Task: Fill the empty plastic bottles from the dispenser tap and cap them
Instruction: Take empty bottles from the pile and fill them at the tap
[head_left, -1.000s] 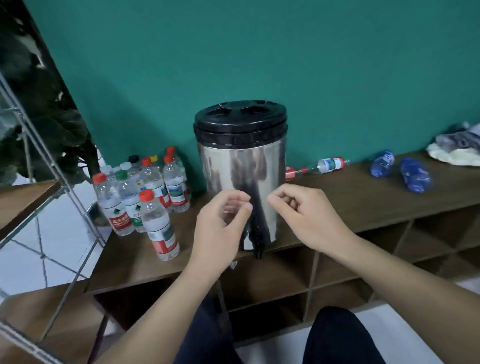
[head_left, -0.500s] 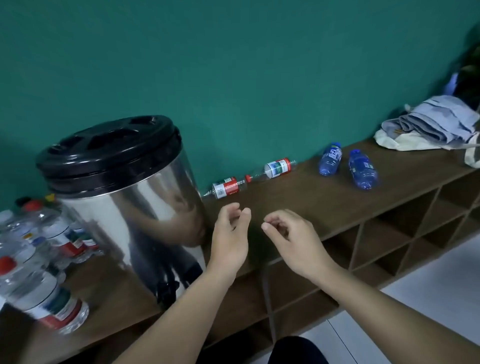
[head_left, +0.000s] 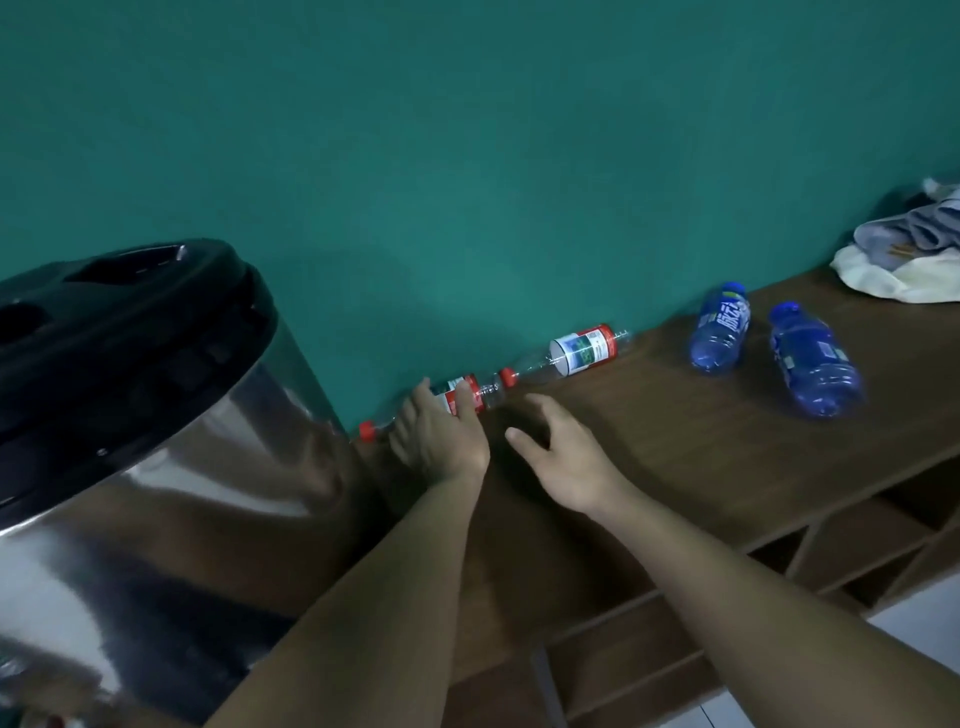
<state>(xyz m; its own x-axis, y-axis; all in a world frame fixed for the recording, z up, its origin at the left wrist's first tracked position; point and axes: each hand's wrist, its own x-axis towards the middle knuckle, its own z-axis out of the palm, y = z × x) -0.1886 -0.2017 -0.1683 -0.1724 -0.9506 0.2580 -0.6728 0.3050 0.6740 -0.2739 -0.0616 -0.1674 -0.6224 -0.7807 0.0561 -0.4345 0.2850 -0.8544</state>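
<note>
A teal wall (head_left: 467, 156) backs a long wooden bench (head_left: 675, 447) with open cubbies underneath. At the left stands a steel dispenser (head_left: 156, 493) with a black lid (head_left: 119, 332). A heap of cloth (head_left: 904, 254) lies at the far right. Two blue bottles (head_left: 719, 327) lie on their sides, with two clear red-capped bottles by the wall. The left hand (head_left: 436, 431) grips the nearer clear bottle (head_left: 480, 392), fingers curled over it. The right hand (head_left: 561, 447) hovers just beside, fingers spread, holding nothing.

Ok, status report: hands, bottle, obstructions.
Left hand gripping the nearest bottle, lying by the wall. Right hand open, empty. Dispenser close on the left.
</note>
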